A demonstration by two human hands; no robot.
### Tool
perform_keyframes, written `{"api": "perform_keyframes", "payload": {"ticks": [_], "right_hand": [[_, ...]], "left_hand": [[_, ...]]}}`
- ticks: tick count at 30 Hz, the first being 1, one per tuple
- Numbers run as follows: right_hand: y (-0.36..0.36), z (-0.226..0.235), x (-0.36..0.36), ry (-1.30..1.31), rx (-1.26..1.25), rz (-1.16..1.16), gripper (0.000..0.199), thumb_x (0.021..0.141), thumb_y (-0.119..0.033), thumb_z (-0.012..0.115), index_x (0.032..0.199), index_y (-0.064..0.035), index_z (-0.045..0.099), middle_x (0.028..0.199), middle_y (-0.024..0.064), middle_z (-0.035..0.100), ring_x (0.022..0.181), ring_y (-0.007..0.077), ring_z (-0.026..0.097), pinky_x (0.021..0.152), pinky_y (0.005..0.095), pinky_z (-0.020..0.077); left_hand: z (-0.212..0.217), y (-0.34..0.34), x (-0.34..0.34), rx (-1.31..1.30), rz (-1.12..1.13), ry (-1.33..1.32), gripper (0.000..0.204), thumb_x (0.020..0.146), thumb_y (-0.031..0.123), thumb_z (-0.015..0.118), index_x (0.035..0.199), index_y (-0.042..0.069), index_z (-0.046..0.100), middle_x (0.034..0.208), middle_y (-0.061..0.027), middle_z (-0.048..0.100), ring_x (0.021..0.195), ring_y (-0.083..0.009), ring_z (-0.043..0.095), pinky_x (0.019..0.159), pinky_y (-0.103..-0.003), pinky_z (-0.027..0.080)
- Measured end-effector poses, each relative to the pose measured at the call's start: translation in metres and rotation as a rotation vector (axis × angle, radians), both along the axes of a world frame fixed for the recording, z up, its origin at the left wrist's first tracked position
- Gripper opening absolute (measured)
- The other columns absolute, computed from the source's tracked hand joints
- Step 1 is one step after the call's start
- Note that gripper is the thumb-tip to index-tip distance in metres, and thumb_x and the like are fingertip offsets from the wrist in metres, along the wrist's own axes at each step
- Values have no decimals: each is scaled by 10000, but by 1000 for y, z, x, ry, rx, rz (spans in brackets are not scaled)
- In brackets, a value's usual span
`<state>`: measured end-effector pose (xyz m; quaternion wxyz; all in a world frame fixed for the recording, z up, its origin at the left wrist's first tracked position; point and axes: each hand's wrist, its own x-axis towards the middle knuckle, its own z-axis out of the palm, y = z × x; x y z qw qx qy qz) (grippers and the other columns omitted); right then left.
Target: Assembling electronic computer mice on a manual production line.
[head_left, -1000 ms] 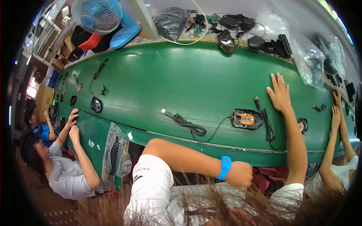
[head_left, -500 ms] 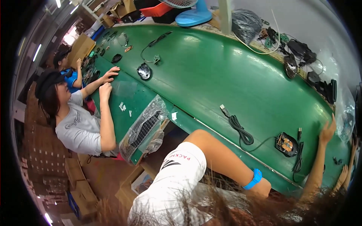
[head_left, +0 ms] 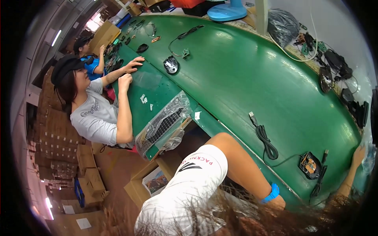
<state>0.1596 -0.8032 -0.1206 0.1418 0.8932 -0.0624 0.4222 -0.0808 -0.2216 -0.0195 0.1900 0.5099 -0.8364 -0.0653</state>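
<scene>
My left arm is bent, with a blue band [head_left: 271, 192] at the wrist. Beyond it my left hand [head_left: 278, 202] is mostly covered by strands of hair, so its fingers are hidden. At the far right my right hand [head_left: 358, 155] reaches to the table's edge beside clear plastic [head_left: 369, 159]; its fingers are too unclear to read. Between my arms lies an opened computer mouse [head_left: 310, 165] with its orange-brown circuit board exposed. A bundled black USB cable [head_left: 267, 143] runs to it from the left. A second black cable [head_left: 323, 171] lies against its right side.
The green table [head_left: 236, 78] carries a mouse shell [head_left: 171, 65] and a cabled circuit board [head_left: 185, 53]. A bagged keyboard [head_left: 165, 126] lies left of me. A co-worker [head_left: 96, 110] sits beyond it. Cables and a black bag [head_left: 282, 27] line the back ledge. An open carton [head_left: 138, 187] stands below.
The view has shifted, so the table contents appear further right. My right hand, raised with fingers spread before, is now lower at the plastic by the right edge. The mouse and cables stay put.
</scene>
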Motion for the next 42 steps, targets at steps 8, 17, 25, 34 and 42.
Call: {"api": "perform_keyframes", "payload": {"ticks": [8, 17, 25, 34, 42], "right_hand": [[39, -7, -3, 102, 131, -12, 390, 866, -247, 555, 1062, 78, 646, 1052, 296, 650, 971, 471, 611, 890, 564, 469], [100, 54, -12, 386, 543, -302, 369, 851, -246, 598, 1042, 65, 651, 1015, 269, 658, 954, 449, 620, 857, 537, 493], [79, 16, -15, 69, 357, -60, 425, 902, -198, 569, 1266, 20, 584, 1202, 222, 629, 1135, 371, 582, 993, 431, 443], [104, 31, -30, 32, 338, -52, 371, 863, -130, 558, 1203, 10, 607, 1164, 210, 637, 1094, 367, 594, 964, 439, 458], [97, 43, -38, -55, 371, -49, 336, 870, -94, 567, 1195, -83, 651, 1059, 136, 671, 944, 292, 641, 850, 392, 503]], "left_hand": [[-19, -5, -8, 6, -27, -7, 216, 811, 305, 622, 785, 140, 759, 719, -75, 719, 646, -279, 688, 542, -419, 517], [-16, -3, -9, 37, -23, 9, 220, 796, 334, 658, 767, 138, 753, 719, -73, 718, 661, -273, 690, 589, -405, 524], [-38, -5, -19, 40, -56, 96, 189, 751, 293, 666, 735, 114, 728, 704, -79, 708, 687, -258, 689, 642, -391, 521], [-42, -3, -18, 54, -35, 56, 121, 722, 204, 661, 728, 91, 704, 700, -72, 699, 718, -254, 686, 701, -378, 510], [-44, -1, -14, 4, -47, 50, 132, 700, 204, 666, 740, 84, 701, 709, -72, 689, 731, -253, 674, 730, -372, 504]]}}
